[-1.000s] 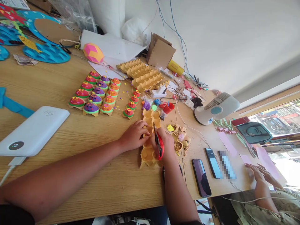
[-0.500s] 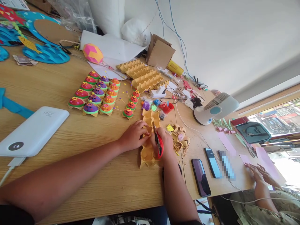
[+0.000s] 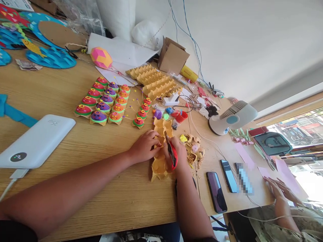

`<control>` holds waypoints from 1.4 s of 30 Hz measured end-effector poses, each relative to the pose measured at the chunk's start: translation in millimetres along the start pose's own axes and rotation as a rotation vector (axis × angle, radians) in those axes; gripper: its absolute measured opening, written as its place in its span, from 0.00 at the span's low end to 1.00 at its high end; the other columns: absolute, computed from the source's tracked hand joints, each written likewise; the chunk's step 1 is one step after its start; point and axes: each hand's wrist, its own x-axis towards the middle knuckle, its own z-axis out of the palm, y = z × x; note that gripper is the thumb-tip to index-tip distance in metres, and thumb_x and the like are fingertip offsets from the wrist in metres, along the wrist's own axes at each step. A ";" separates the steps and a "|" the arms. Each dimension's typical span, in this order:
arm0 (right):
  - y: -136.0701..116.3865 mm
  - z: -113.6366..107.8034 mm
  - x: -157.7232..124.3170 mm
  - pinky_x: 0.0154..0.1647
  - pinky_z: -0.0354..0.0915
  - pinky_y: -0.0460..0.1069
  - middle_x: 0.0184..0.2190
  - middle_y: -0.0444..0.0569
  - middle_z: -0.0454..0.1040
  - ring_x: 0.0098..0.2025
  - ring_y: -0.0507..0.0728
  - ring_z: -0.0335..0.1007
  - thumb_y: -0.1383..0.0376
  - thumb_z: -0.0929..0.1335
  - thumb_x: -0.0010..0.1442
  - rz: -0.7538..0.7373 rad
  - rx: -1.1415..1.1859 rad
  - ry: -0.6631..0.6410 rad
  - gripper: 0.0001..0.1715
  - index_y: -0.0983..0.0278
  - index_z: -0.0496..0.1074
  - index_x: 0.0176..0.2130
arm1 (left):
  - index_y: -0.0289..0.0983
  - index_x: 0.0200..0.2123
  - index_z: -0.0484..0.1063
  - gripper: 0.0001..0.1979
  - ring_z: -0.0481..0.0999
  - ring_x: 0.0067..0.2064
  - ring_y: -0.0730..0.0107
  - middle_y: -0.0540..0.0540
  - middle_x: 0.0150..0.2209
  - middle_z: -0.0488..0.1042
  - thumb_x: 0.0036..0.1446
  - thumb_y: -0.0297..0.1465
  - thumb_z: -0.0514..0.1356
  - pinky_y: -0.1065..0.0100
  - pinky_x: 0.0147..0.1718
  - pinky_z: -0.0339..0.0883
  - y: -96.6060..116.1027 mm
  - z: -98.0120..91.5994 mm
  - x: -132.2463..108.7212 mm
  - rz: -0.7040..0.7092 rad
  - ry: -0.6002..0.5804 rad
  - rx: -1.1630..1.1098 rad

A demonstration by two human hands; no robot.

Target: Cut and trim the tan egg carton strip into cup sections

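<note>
A yellow-brown egg carton strip (image 3: 159, 167) lies lengthwise in front of me on the wooden table. My right hand (image 3: 178, 151) grips a red utility knife (image 3: 173, 156), its blade pointing away over the carton cups. Whether the blade tip is in the cardboard, I cannot tell. My left hand (image 3: 144, 147) holds the strip's left side with bent fingers, close to the blade. Right of the knife hand sits a pile of cut carton cups (image 3: 199, 151) among crumbs. Beyond the strip are bags of coloured clay (image 3: 157, 114) and a red cup (image 3: 181, 117).
Painted carton rows (image 3: 102, 106) stand at the left, near a white power bank (image 3: 37, 141). Egg trays (image 3: 153, 80) and a cardboard box (image 3: 173, 55) are at the back. A fan (image 3: 230, 117) and phones (image 3: 216, 191) lie rightward, with another person's hands (image 3: 280, 191) at the far right.
Both hands keep nearly the same place on the carton and the knife. The whole view has shifted very slightly.
</note>
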 end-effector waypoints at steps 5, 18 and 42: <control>-1.5 -6.6 -3.4 0.29 0.56 0.46 0.24 0.43 0.70 0.26 0.53 0.65 0.58 0.64 0.63 -0.061 0.024 0.050 0.10 0.58 0.63 0.30 | 0.39 0.35 0.80 0.04 0.69 0.57 0.54 0.41 0.51 0.72 0.59 0.30 0.63 0.50 0.58 0.66 -1.0 1.5 -0.3 -0.007 0.006 -0.001; 3.9 -1.4 -0.2 0.28 0.57 0.46 0.24 0.42 0.72 0.26 0.54 0.68 0.58 0.64 0.63 0.003 0.015 0.044 0.08 0.58 0.65 0.33 | 0.39 0.35 0.80 0.05 0.69 0.56 0.54 0.41 0.50 0.72 0.60 0.30 0.62 0.49 0.57 0.67 -0.3 0.0 0.4 0.001 -0.003 0.002; 5.5 -2.6 -2.2 0.29 0.58 0.47 0.23 0.43 0.70 0.25 0.53 0.65 0.60 0.63 0.61 -0.116 -0.003 0.045 0.09 0.58 0.63 0.29 | 0.40 0.36 0.79 0.04 0.69 0.57 0.54 0.42 0.51 0.72 0.58 0.30 0.63 0.50 0.58 0.66 -1.1 1.5 0.2 -0.012 0.001 -0.010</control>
